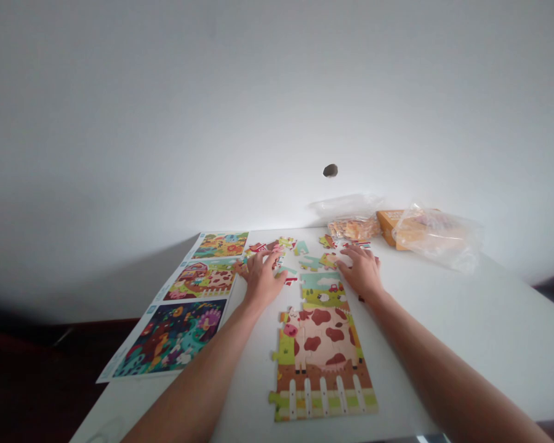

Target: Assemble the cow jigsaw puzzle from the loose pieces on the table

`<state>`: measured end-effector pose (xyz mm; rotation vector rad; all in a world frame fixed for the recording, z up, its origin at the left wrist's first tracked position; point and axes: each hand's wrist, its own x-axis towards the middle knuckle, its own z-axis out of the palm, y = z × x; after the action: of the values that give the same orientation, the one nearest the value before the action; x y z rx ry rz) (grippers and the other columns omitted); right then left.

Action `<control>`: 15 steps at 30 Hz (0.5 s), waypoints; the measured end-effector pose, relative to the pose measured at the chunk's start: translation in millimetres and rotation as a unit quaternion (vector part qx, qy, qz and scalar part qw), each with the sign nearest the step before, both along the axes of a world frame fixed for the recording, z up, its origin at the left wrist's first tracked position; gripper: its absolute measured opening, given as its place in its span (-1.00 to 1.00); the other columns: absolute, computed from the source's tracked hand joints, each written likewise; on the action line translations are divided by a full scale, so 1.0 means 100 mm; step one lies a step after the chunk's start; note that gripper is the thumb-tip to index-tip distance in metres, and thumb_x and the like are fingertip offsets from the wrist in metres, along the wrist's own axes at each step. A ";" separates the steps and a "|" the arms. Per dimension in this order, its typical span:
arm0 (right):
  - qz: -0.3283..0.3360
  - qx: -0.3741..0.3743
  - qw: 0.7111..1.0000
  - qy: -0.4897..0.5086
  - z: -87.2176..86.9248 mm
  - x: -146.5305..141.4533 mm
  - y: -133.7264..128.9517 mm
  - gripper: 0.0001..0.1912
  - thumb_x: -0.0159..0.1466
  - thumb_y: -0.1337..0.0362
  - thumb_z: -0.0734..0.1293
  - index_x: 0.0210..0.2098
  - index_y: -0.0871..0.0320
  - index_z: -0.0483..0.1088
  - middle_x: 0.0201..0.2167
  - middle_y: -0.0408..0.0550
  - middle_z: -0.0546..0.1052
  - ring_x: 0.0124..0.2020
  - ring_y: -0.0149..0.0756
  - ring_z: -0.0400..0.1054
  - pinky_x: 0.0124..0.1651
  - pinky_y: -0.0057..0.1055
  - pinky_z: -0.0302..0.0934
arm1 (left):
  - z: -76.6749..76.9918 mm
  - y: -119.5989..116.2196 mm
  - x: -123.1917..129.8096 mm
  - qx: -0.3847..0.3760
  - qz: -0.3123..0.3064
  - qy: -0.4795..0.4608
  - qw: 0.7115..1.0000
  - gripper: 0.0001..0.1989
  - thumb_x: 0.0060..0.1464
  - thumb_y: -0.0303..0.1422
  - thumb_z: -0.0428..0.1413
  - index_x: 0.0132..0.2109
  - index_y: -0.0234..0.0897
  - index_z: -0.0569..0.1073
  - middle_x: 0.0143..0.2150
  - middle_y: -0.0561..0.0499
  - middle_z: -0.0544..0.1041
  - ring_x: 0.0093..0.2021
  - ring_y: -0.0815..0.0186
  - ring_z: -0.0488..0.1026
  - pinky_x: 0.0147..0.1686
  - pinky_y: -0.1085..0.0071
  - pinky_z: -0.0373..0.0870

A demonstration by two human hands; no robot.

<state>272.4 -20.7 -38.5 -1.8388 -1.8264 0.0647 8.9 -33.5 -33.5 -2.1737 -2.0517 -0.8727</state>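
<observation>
A partly joined jigsaw puzzle [325,347] lies flat on the white table [447,332], showing a spotted cow behind a white fence. Beyond its top left corner, my left hand [264,277] rests with spread fingers over loose puzzle pieces [286,242], partly hiding them. At the puzzle's top right, my right hand [362,271] is palm down, its fingers apart near a green and pink piece [327,260]. Neither hand shows a piece gripped in it. More pieces are partly covered by the right fingers.
A sheet with three printed pictures [173,335] lies along the left table edge. At the back right stand a clear bag of pieces [354,227] and an orange box [390,231] partly under a plastic bag [452,243]. The wall [258,123] has a round hole.
</observation>
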 end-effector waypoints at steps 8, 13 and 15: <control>-0.003 -0.035 0.999 -0.028 0.06 0.01 -0.01 -0.66 0.34 0.03 0.23 -0.07 0.03 0.52 0.08 -0.02 0.47 0.08 0.01 0.22 0.16 0.01 -0.01 | 0.07 -0.14 0.06 -0.103 -0.250 0.051 0.961 -0.54 0.18 -0.23 0.08 0.22 -0.04 0.38 0.31 -0.02 0.33 0.33 0.00 0.12 0.32 -0.17 -0.18; 0.111 -0.022 0.992 -0.061 0.04 -0.06 0.02 -0.49 0.36 -0.02 0.21 0.25 -0.03 0.27 0.29 -0.03 0.28 0.30 0.04 -0.01 0.25 0.08 -0.10 | 0.07 -0.14 0.06 -0.108 -0.251 0.053 0.960 -0.56 0.20 -0.22 0.06 0.22 0.01 0.38 0.32 0.02 0.32 0.34 0.01 0.10 0.32 -0.18 -0.17; 0.154 -0.039 0.984 -0.086 0.01 -0.09 0.02 -0.46 0.36 -0.04 0.20 0.28 -0.04 0.22 0.30 -0.02 0.26 0.31 0.06 -0.02 0.26 0.17 -0.18 | 0.07 -0.14 0.06 -0.105 -0.251 0.053 0.961 -0.57 0.20 -0.21 0.06 0.21 0.01 0.39 0.31 0.02 0.33 0.33 0.01 0.11 0.32 -0.16 -0.16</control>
<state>263.8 -18.3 -37.1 -1.6387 -2.2469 0.0936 14.7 -47.5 -26.9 -2.8541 -1.6293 -0.5587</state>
